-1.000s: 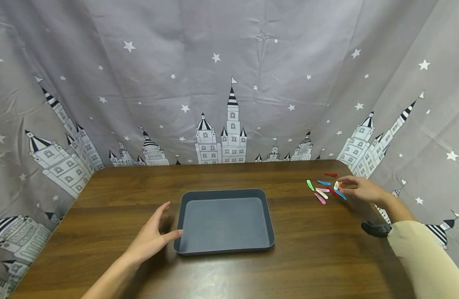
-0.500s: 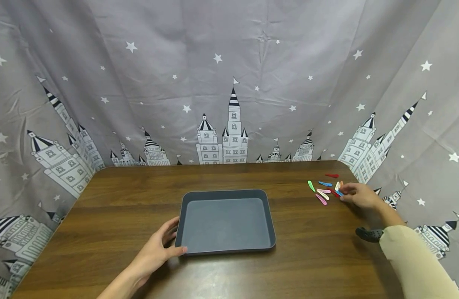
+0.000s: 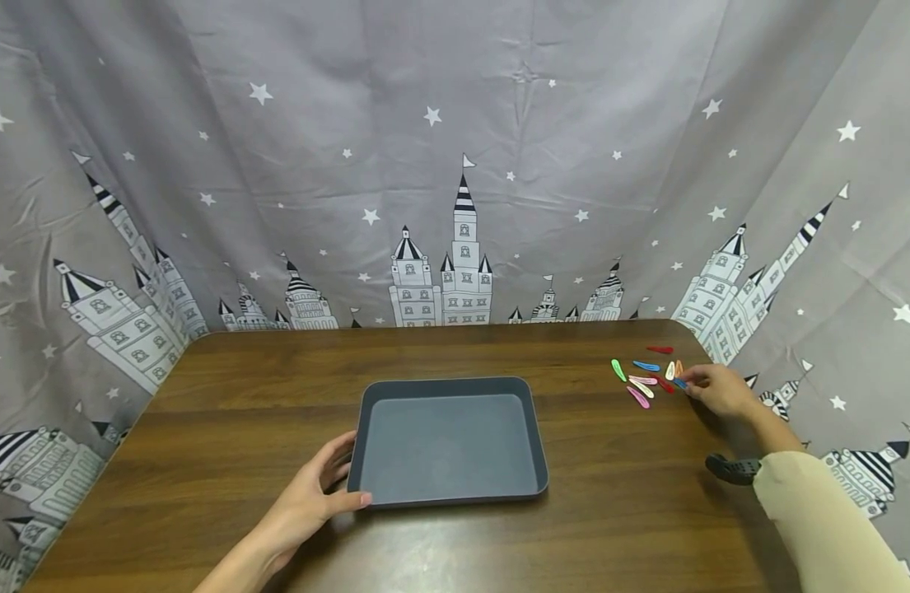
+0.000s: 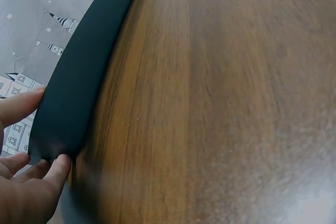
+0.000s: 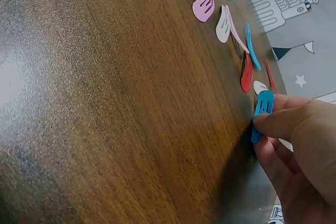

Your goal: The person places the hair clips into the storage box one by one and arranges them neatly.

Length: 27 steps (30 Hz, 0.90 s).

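Observation:
At the front left corner of a dark grey rectangular tray [image 3: 445, 445], my left hand [image 3: 302, 498] grips the edge, thumb on the rim and fingers against the outer side. The left wrist view shows the tray's outer wall [image 4: 79, 72] and my fingertips at its corner. Over at the right, my right hand [image 3: 721, 391] pinches a blue snap hair clip [image 5: 264, 106] between thumb and fingers. Close by lie a white clip [image 3: 670, 371], an orange clip [image 3: 679, 368] and a dark red clip [image 3: 664, 384].
More hair clips lie loose on the wooden table [image 3: 573, 511]: green [image 3: 618, 370], blue [image 3: 646, 366], red [image 3: 660, 350], light pink [image 3: 643, 380], cream [image 3: 641, 388] and magenta [image 3: 637, 397]. A grey castle-print curtain [image 3: 314, 165] hangs behind and beside the table.
My left hand has come down to the tray's front left corner and taken hold of it. My right hand has shifted from the white clip to the blue clip and now pinches it.

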Available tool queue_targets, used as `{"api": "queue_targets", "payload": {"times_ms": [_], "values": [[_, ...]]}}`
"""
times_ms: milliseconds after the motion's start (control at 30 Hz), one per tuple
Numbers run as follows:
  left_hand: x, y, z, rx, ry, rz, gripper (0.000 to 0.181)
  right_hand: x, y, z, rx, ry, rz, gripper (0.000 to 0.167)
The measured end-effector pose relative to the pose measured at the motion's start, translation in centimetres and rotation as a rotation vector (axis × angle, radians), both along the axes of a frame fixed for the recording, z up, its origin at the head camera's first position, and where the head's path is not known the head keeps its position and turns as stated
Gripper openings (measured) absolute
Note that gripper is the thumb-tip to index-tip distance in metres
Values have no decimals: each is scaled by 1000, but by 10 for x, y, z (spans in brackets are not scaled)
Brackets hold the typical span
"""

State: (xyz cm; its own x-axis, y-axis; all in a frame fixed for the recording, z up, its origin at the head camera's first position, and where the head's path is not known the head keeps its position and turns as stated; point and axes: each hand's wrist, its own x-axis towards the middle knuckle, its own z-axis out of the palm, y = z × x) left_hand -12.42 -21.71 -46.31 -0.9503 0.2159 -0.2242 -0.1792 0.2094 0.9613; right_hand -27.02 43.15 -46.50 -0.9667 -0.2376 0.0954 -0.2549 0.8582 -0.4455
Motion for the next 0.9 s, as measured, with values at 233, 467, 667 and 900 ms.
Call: {"api": "queue_targets", "payload": {"times_ms": [233, 467, 667, 900], "values": [[0, 0, 0, 49, -5, -2, 91, 2, 0, 1, -93, -44, -40, 10], [0, 0, 0, 53, -19, 11, 91, 0, -13, 12, -237, -178, -26, 14], [0, -1, 0, 53, -27, 9, 92, -3, -32, 25, -318, -279, 23, 16], [0, 0, -1, 55, -36, 12, 92, -11, -50, 29, -364, -307, 66, 15]]}}
